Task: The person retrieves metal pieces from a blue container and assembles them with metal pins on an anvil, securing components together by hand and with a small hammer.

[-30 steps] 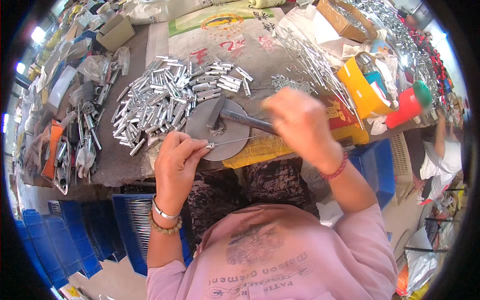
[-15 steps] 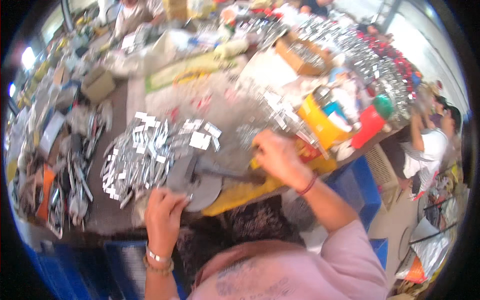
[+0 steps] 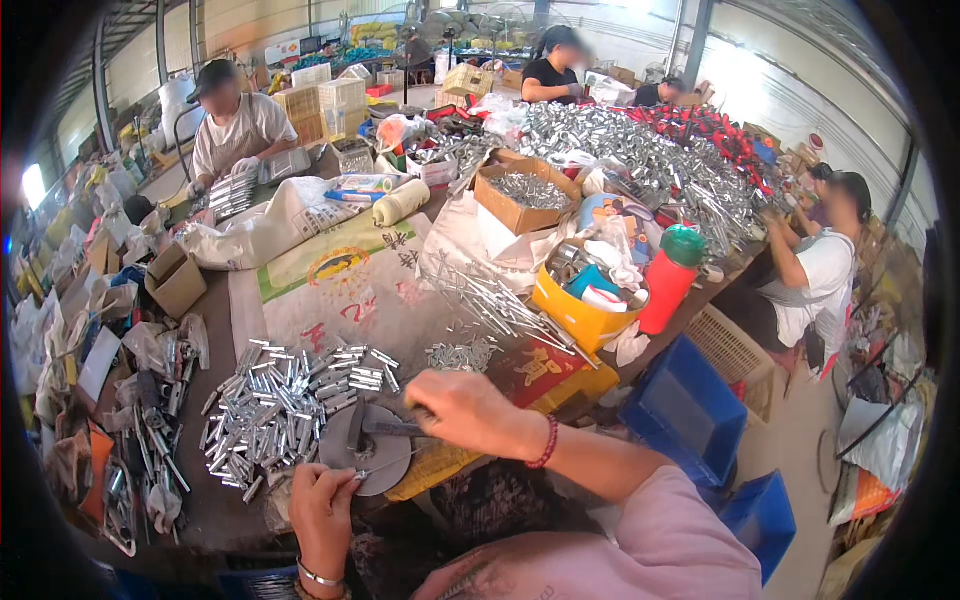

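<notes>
The left hand [image 3: 322,508] pinches one small silver metal fitting [image 3: 361,475] between thumb and fingers; one thin silver rod [image 3: 390,463] runs rightward from it. The right hand [image 3: 470,412], fingers curled, has come nearer the left and now covers part of one dark metal hammer's [image 3: 388,428] handle, bringing both hands close around the work; I cannot tell whether it grips. One flat grey disc [image 3: 378,484] lies just right of the left hand; beyond that hand, silver tubes [image 3: 270,410], too many to count.
</notes>
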### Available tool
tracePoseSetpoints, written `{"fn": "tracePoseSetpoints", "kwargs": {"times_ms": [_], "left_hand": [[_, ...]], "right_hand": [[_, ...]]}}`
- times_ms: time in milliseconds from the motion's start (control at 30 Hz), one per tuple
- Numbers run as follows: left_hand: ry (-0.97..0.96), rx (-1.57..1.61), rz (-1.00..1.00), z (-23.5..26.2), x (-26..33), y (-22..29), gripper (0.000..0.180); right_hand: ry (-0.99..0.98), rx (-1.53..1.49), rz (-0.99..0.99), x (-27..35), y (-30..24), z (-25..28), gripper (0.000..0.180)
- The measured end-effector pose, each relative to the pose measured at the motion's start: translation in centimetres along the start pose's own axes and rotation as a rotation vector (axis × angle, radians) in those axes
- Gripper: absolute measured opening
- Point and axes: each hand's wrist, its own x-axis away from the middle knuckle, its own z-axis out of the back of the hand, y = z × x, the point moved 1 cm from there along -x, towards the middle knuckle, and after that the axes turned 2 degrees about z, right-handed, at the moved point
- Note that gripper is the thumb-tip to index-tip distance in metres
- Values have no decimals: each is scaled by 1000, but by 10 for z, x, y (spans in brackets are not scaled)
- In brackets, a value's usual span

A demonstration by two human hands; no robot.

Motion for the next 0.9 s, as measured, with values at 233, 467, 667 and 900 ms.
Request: {"fn": "tracePoseSetpoints", "kwargs": {"times_ms": [233,467,667,900], "left_hand": [[-20,-7,-13,-2,-1,-6,22],[25,-28,-15,-7,1,-16,22],[16,2,-43,-1,0,-7,21],[17,-15,-8,-3,0,-8,22]], "right_hand": [[-191,-109,207,-19,-57,-52,30],[-187,-304,99,-14,-67,-65,53],[-128,-224,93,-2,-65,-68,50],[-153,-154,212,-3,-67,-73,48]]}}
